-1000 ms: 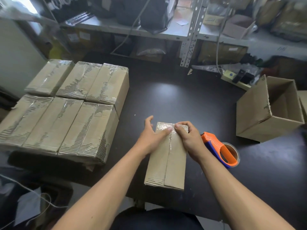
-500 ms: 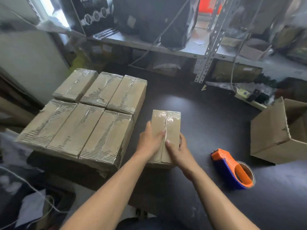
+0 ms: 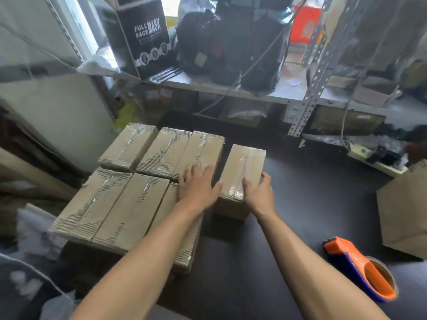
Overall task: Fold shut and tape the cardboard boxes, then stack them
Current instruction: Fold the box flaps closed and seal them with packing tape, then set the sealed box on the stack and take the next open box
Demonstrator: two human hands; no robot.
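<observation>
Stacking step: right hand [image 3: 257,194] grips the taped box [image 3: 242,172] on the table [image 3: 300,215] beside 6 stacked boxes [image 3: 129,181], left hand [image 3: 196,185] flat on them; next, slide it flush

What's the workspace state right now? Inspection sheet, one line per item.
Surface: dark table, matte.
Job's things: six taped boxes grouped at left; one taped box just right of them; open box at right edge; tape dispenser near right.
Clutter: power strip with plugs at back right.
Grippers: left hand flat on the group; right hand grips the single box's near end.
Cables: several hang over the shelf.
Surroundings: metal racking, black mask carton.
</observation>
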